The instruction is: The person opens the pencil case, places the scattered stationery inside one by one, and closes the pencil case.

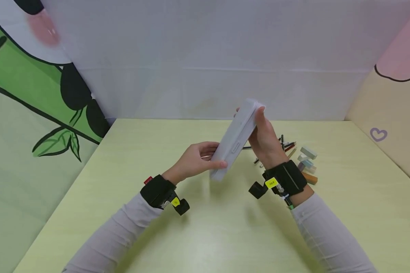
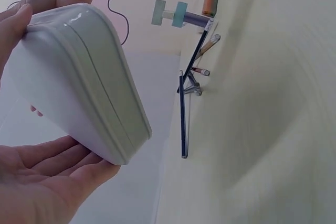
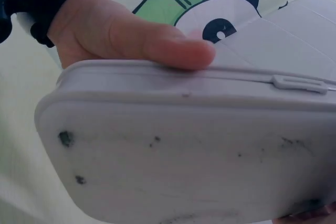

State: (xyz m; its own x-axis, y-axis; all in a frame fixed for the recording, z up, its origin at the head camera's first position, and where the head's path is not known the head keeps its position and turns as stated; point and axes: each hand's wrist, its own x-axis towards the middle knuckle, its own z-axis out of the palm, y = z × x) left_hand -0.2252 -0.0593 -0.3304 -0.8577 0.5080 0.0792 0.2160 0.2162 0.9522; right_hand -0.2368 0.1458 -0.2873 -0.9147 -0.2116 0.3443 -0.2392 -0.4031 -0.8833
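Note:
A white plastic pencil case (image 1: 235, 138) with rounded edges is held tilted above the table between both hands. Its lid is closed, and a small latch (image 3: 299, 84) sits along the seam. The left hand (image 1: 198, 161) grips the lower end, thumb on the near side and fingers behind. At the upper end the right hand (image 1: 268, 142) holds the case with its thumb along the side; its other fingers are mostly hidden. Dark smudges mark the broad face of the case in the right wrist view.
Several pencils (image 2: 184, 116) lie scattered on the pale table (image 1: 205, 235) behind and beside the right hand. Close to them are light-coloured eraser-like blocks (image 1: 308, 152) and an orange block (image 1: 309, 178). A white wall (image 1: 205, 57) stands behind the table.

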